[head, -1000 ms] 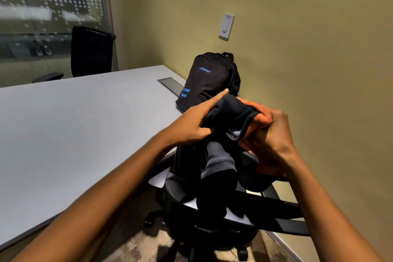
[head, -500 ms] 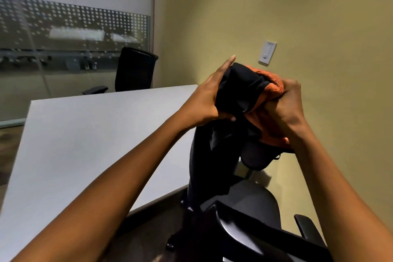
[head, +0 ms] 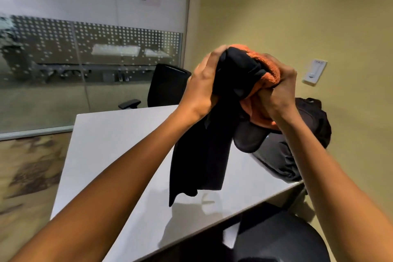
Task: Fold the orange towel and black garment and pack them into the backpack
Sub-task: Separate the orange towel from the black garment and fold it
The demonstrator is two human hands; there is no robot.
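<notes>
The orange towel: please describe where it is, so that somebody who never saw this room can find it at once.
Look above the white table, where the two raised hands meet in front of the yellow wall. The orange towel is bunched between the left hand and right hand, beside the black garment hanging down. It is the only bright, fluffy fabric; everything near it is black.

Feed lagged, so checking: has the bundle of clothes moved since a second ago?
Yes. The bundle has risen from beside the chair seat to above the table, gripped in both hands.
</notes>
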